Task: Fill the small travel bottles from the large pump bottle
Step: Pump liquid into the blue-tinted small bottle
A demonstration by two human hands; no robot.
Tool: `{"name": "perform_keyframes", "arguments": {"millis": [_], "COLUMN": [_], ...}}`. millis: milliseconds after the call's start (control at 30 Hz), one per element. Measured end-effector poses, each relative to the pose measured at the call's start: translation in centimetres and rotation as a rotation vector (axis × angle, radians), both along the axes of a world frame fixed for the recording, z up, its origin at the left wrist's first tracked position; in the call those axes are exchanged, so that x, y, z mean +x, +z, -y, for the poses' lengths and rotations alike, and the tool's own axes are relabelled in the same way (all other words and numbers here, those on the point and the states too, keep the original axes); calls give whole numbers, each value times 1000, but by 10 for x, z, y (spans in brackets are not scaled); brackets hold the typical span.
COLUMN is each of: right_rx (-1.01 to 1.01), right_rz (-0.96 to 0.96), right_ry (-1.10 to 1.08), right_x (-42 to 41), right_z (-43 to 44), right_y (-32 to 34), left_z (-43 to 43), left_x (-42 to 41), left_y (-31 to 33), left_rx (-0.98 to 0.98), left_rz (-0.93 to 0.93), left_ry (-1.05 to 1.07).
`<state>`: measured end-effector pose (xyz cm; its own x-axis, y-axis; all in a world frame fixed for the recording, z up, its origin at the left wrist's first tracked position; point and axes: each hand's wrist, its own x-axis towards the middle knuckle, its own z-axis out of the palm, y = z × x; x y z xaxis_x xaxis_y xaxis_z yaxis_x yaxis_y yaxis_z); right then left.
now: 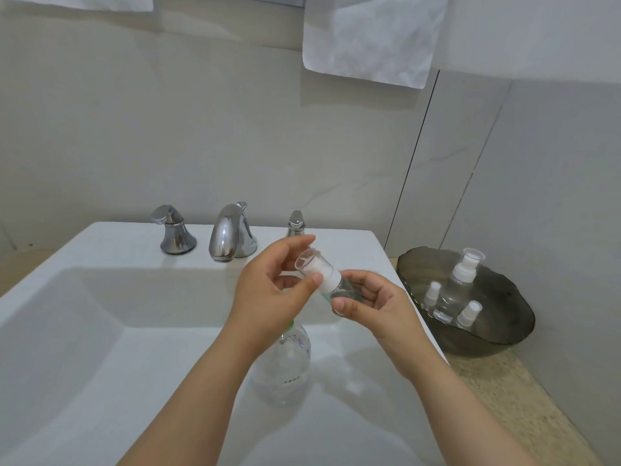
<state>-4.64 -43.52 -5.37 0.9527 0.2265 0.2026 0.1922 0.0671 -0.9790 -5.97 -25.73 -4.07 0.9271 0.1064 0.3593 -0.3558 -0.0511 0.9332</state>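
White sink basin [100, 331] opens at left; over its right side our left grip [265, 290] pinches the capped top of the small travel bottle [328, 281], our right grip [379, 304] curled round its clear body. Best we unscrew steadily here, minding the large pump bottle [285, 368] just beneath and the dark bowl [504, 344] near right.

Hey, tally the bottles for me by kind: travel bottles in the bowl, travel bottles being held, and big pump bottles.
Travel bottles in the bowl: 3
Held travel bottle: 1
Large pump bottle: 1
Total: 5
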Motion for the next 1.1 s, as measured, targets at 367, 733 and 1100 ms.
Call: {"name": "perform_keyframes", "arguments": {"millis": [367,733,1100], "right_rx": [-4,-16,-18], "right_rz": [-5,-8,-7], "right_ry": [-14,-13,-20], "right_x": [-1,-1,-2], "right_z": [0,-1,0], "right_y": [1,1,2], "left_z": [-1,-3,-2], "left_x": [1,-1,0], "left_y": [-3,-1,-1], "left_rx": [45,63,33], "left_rz": [62,98,79], "left_ry": [74,45,34]}}
